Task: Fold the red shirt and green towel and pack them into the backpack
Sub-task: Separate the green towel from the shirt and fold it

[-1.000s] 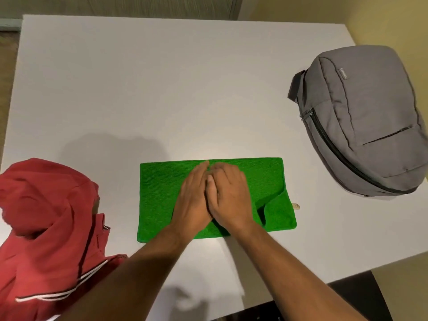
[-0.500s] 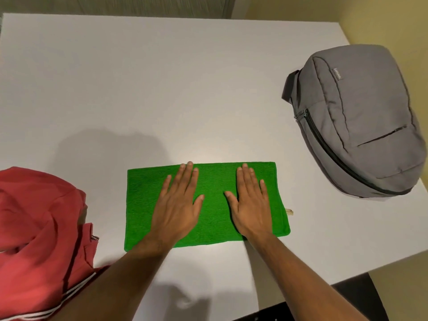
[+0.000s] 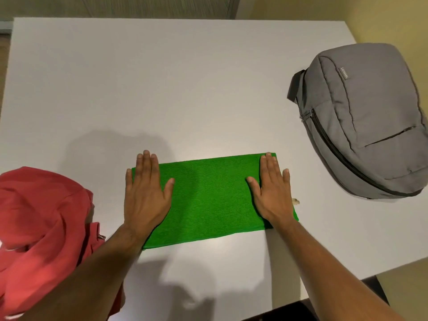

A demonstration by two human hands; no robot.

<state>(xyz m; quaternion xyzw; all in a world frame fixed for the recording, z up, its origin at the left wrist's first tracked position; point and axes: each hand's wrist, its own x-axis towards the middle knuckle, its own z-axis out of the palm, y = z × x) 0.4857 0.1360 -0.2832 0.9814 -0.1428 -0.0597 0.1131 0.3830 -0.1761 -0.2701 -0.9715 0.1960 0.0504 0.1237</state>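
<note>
A green towel (image 3: 209, 198) lies folded into a flat rectangle near the table's front edge. My left hand (image 3: 146, 193) presses flat on its left end, fingers straight and reaching past the far edge. My right hand (image 3: 272, 191) presses flat on its right end. A small tag (image 3: 295, 201) sticks out at the towel's right side. The red shirt (image 3: 44, 230) lies crumpled at the front left, partly under my left forearm. The grey backpack (image 3: 368, 126) lies on its side at the right, its zipper shut.
The white table (image 3: 173, 89) stretches bare behind the towel. Its front edge runs close below my forearms, and the backpack lies near the right edge. A yellow wall rises at the far right.
Both hands slid apart from the towel's middle to its left and right ends, smoothing it flat. The wrinkle at the right end is gone.
</note>
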